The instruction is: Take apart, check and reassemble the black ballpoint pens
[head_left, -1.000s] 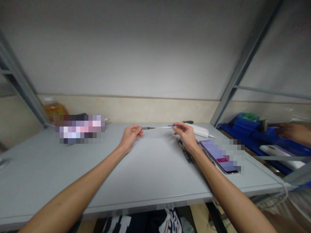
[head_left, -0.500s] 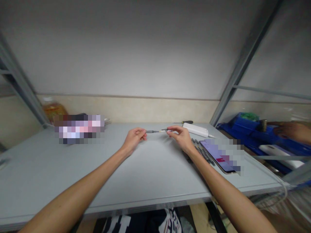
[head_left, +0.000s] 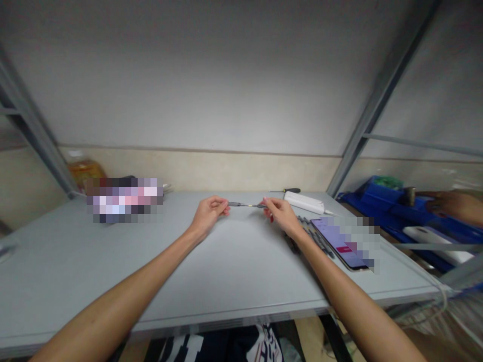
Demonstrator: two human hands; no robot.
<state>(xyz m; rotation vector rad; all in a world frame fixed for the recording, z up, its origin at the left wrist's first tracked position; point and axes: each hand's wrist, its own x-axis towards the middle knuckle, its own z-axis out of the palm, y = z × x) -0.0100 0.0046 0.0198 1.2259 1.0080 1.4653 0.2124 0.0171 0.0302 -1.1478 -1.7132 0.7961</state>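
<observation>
Between my two hands, above the grey table, a slim pen lies level in pieces. Its grey section comes out of the fingertips of my left hand, which is closed on it. A thin shaft, like a refill, runs from this section to the right. My right hand pinches a small dark pen part at the shaft's other end; the fingers hide most of it. Whether the part touches the shaft or surrounds it I cannot tell. Several dark pens lie beside my right wrist, partly behind the forearm.
A phone lies right of the pens. Behind it are a white power-strip-like block with a cable and a screwdriver. A bottle stands back left by a blurred-out item. Another person's hand is over blue bins.
My right hand has shifted its fingers on the pen part, which now shows as a short dark end by the fingertips. My left hand has barely moved.
</observation>
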